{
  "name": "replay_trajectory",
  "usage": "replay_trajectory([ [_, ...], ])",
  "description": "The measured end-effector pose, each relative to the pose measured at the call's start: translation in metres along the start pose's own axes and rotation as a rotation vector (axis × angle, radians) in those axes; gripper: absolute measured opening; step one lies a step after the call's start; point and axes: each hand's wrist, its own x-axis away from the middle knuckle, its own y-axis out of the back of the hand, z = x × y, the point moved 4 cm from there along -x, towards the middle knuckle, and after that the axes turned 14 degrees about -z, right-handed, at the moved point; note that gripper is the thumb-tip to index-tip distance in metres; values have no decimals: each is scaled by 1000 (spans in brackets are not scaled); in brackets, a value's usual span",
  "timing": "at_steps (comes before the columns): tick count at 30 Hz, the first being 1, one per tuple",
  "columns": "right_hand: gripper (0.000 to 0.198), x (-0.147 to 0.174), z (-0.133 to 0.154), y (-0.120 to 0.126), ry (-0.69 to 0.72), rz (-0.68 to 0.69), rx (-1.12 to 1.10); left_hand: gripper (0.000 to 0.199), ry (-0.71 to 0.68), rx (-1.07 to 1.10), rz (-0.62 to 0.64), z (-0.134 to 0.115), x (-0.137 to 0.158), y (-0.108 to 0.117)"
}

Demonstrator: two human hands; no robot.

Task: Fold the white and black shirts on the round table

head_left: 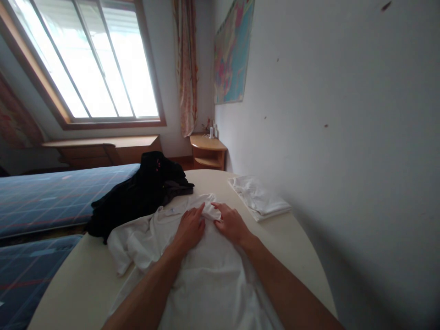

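A soft white short-sleeved fabric shirt (209,279) is laid out, wrinkled, on the cream-coloured, round-edged counter (302,252), with its lower part extended toward the wearer. The collar and one sleeve are positioned to the left of the hands. The left hand (191,227) is placed on the upper part of the shirt, with the index finger extended and the other fingers bent. The right hand (232,223) is placed just beside it, palm down, with the index finger directed toward the left hand and the remaining fingers curled. A raised fold of the shirt is located between the fingertips; whether it is gripped by either hand cannot be told. A heap of black fabric clothing (144,192) is situated beyond the sleeve, at the left far edge of the counter. A flat, folded white fabric garment (259,198) is set apart on the right, near the plain white wall (343,160). Blue checked mattresses (65,195) are seen at the left.
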Motion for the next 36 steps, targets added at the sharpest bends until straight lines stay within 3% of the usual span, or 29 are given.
replay_trajectory([
  [5,15,1,2,6,-26,98,97,30,-22,37,-21,-8,-5,9],
  [8,8,1,5,7,8,43,114,27,-18,46,-60,-8,-7,12],
  [18,12,5,2,0,70,7,1,21,44,28,-119,-14,-9,21],
  [28,10,12,7,-10,182,80,-97,33,77,-82,-23,2,0,0],
  [30,4,10,6,-9,160,73,-126,37,74,-97,-5,2,2,-1],
  [36,26,-1,-17,2,-110,-128,8,39,48,-116,38,3,4,-4],
])
